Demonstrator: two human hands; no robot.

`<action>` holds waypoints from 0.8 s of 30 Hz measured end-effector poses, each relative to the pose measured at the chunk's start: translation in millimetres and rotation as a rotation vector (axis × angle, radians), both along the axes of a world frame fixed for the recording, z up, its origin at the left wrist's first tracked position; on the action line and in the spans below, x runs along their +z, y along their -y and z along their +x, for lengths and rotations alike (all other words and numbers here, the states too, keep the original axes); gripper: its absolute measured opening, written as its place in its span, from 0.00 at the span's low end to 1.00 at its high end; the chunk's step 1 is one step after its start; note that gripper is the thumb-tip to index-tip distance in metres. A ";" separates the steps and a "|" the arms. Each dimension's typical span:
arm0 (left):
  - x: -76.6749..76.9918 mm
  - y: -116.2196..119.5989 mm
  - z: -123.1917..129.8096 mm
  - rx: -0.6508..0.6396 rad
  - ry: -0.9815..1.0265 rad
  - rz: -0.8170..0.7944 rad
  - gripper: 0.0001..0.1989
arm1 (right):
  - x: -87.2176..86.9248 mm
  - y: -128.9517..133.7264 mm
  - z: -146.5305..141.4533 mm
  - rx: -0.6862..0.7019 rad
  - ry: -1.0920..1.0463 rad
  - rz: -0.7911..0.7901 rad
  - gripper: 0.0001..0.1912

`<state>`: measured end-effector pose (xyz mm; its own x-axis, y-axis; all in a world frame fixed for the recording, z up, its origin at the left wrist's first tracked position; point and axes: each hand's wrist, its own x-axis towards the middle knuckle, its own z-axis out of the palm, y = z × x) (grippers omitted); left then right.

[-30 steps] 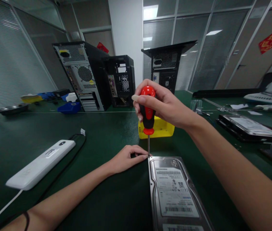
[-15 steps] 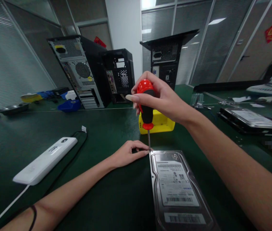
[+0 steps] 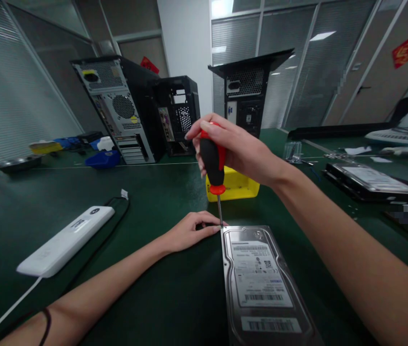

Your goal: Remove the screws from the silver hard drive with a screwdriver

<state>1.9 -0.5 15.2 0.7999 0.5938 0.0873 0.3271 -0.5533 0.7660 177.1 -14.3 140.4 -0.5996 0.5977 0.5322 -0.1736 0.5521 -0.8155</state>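
My right hand (image 3: pixel 238 144) is closed around the red and black handle of a screwdriver (image 3: pixel 213 161). The screwdriver leans slightly, its shaft pointing down and its tip at the far left corner of a silver hard drive (image 3: pixel 258 269). The drive lies flat with its white labels facing up. At that same corner, my left hand (image 3: pixel 195 230) rests low on the table, thumb and fingertips pressed against the drive beside the screwdriver tip. What the tip sits on is too small to make out.
A yellow bin (image 3: pixel 235 185) stands just beyond the drive. To the left lies a white power bank (image 3: pixel 69 240) with a cable. Computer cases (image 3: pixel 117 105) line the back. Another hard drive (image 3: pixel 370 180) lies to the right, and a blue bin (image 3: pixel 103 159) sits far left.
My right hand has turned on the screwdriver handle, and the black grip now faces another way. The handle tilts a little more to the left. My left hand keeps its place at the corner.
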 end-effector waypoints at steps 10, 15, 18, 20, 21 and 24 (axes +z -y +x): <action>-1.0 -1.5 -0.7 -0.002 0.020 -0.012 0.13 | -4.1 -1.1 -6.5 -0.045 -0.066 0.044 0.14; -2.3 -1.7 0.5 0.001 0.025 -0.017 0.13 | -2.5 -0.9 -5.0 0.001 -0.039 0.009 0.14; -1.9 -1.8 0.7 0.000 0.029 -0.016 0.13 | -3.5 -2.5 -4.5 -0.087 -0.044 0.060 0.11; -0.7 -1.4 0.6 0.005 0.024 -0.018 0.13 | -4.7 -3.6 -4.9 -0.141 -0.060 0.090 0.11; -0.1 -1.0 0.6 0.008 0.021 -0.021 0.13 | -5.4 -4.0 -5.3 -0.152 -0.068 0.099 0.11; 1.4 0.2 0.5 0.012 0.016 -0.026 0.13 | -6.5 -4.6 -5.9 -0.147 -0.071 0.094 0.13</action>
